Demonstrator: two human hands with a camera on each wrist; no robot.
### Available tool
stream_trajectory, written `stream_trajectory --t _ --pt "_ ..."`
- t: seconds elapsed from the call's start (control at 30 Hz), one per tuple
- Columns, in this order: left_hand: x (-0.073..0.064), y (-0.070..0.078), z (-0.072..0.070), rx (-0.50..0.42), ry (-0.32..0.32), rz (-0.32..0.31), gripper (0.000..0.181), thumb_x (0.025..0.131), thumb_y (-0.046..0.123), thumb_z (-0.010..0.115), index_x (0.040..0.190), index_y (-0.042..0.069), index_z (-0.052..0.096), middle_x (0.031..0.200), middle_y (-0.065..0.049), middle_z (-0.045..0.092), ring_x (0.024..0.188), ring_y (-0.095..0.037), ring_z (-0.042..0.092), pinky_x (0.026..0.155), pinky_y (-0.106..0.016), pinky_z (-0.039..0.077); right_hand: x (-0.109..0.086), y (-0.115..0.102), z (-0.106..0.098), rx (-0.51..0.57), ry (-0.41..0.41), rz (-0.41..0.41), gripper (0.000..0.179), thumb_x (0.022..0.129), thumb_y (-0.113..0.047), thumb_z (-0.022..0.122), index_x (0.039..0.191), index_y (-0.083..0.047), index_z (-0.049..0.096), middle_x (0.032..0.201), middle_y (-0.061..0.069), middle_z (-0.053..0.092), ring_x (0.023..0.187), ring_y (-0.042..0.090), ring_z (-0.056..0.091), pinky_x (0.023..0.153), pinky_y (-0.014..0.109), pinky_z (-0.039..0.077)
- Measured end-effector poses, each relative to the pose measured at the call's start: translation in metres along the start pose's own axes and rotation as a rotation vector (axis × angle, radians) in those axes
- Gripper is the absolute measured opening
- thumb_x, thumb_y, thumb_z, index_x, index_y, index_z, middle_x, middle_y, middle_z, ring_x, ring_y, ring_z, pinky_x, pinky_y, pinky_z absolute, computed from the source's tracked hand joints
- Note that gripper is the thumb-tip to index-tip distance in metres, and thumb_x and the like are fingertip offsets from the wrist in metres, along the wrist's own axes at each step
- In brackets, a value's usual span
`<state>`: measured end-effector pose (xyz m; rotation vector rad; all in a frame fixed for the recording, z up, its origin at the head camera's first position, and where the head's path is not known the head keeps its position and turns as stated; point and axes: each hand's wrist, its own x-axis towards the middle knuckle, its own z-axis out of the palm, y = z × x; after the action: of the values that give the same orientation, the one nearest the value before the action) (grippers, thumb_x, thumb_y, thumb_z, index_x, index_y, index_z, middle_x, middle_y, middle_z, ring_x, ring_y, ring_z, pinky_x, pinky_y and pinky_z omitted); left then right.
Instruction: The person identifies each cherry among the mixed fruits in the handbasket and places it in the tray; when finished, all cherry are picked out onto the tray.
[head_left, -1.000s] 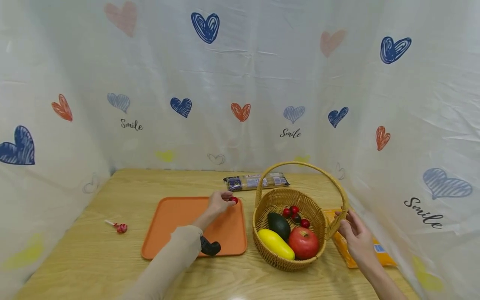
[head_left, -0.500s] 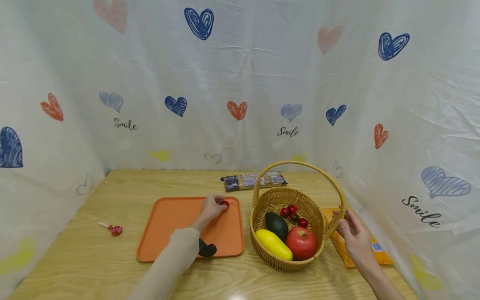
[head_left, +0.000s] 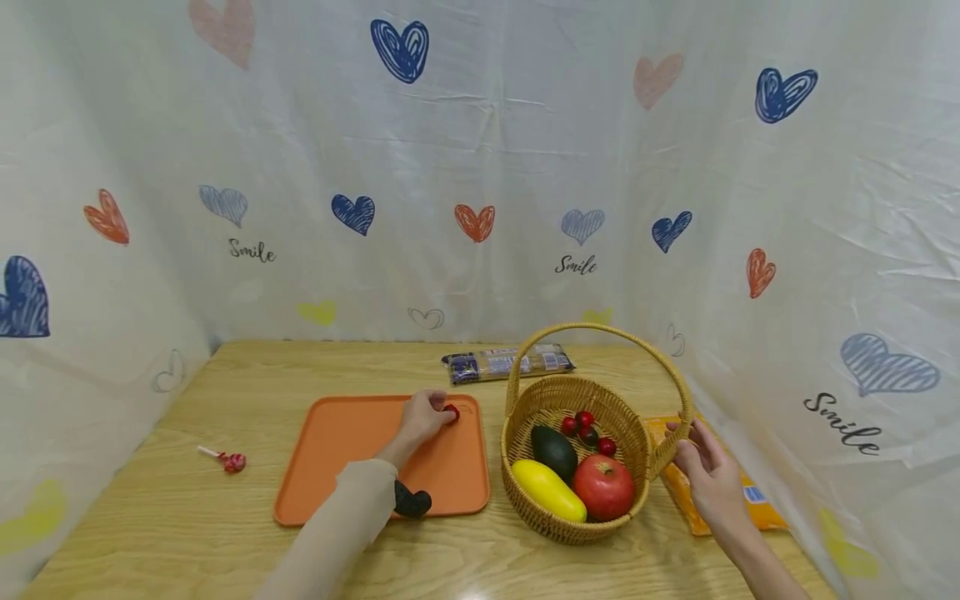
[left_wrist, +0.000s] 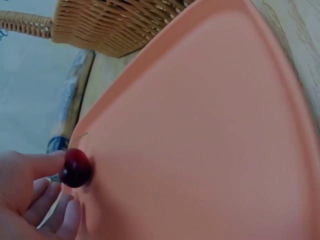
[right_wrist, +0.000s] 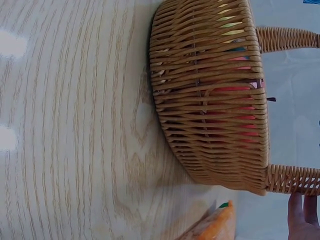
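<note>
My left hand (head_left: 423, 417) is low over the orange tray (head_left: 348, 433), near its far right corner. Thumb and fingertips pinch a dark red cherry (left_wrist: 76, 168) with a thin stem, close over the tray's surface. At the right, my right hand (head_left: 712, 475) holds the base of the handle (head_left: 684, 400) of a wicker basket (head_left: 525, 504); its fingertips lie against the handle in the right wrist view. Inside the basket are a yellow mango (head_left: 549, 490), a dark green avocado (head_left: 553, 452), a red pomegranate (head_left: 603, 487) and several cherries (head_left: 586, 419).
A wrapped lollipop (head_left: 234, 462) lies left of the tray. Behind the tray and basket is a long packet of pasta (head_left: 487, 365). An orange packet (head_left: 768, 518) lies beside the right hand. A white curtain (head_left: 420, 283) with printed hearts encloses the table.
My left hand has moved with the cherry from the tray's far right edge a little inward and lower. The head view has shifted slightly. My right hand stays at the basket handle.
</note>
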<state>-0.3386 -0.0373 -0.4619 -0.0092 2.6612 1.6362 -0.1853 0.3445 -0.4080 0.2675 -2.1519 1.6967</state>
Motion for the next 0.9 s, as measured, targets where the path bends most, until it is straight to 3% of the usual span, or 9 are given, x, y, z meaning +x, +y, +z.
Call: stream_trajectory --t 0.17,0.33,0.47,0.67,0.9 --pt "-0.002 0.007 -0.018 -0.043 0.012 0.029 0.044 0.086 0.005 0.069 0.126 -0.006 0.056 0.121 -0.021 0.058 0.107 -0.034 0.056 0.087 -0.042 0.049 -0.001 -0.002 0.000 -0.001 0.000 0.017 0.055 0.101 -0.013 0.043 0.144 0.012 0.020 0.121 -0.006 0.052 0.105 -0.004 0.056 0.084 0.014 0.046" --pt "-0.004 0.010 -0.038 -0.024 0.058 0.047 0.044 0.086 0.007 0.070 0.125 -0.005 0.057 0.120 -0.019 0.059 0.109 -0.033 0.055 0.089 -0.043 0.048 -0.002 -0.001 0.000 0.028 0.004 0.021 0.058 0.101 -0.013 0.044 0.144 0.013 0.017 0.120 -0.009 0.053 0.105 -0.004 0.056 0.083 0.014 0.046" --pt "-0.008 0.013 -0.044 -0.025 0.056 0.051 0.042 0.086 0.009 0.070 0.125 -0.003 0.058 0.119 -0.018 0.060 0.109 -0.031 0.056 0.088 -0.041 0.049 -0.002 -0.001 0.001 0.037 0.005 0.009 0.058 0.101 -0.011 0.044 0.144 0.015 0.015 0.119 -0.011 0.053 0.105 -0.005 0.055 0.083 0.014 0.046" --pt "-0.021 0.035 -0.031 -0.112 -0.013 0.081 0.040 0.087 0.012 0.070 0.124 -0.001 0.060 0.119 -0.017 0.061 0.107 -0.029 0.059 0.088 -0.038 0.050 -0.002 -0.003 0.001 0.041 0.015 0.013 0.060 0.101 -0.012 0.044 0.144 0.016 0.011 0.117 -0.014 0.053 0.104 -0.008 0.053 0.082 0.012 0.046" --pt "-0.047 0.072 0.001 -0.216 -0.188 0.165 0.039 0.086 0.015 0.071 0.122 0.003 0.062 0.115 -0.010 0.063 0.104 -0.024 0.059 0.084 -0.034 0.051 -0.002 -0.002 0.001 0.036 0.000 -0.006 0.057 0.101 -0.011 0.044 0.143 0.015 0.017 0.120 -0.009 0.053 0.105 -0.004 0.055 0.084 0.014 0.046"
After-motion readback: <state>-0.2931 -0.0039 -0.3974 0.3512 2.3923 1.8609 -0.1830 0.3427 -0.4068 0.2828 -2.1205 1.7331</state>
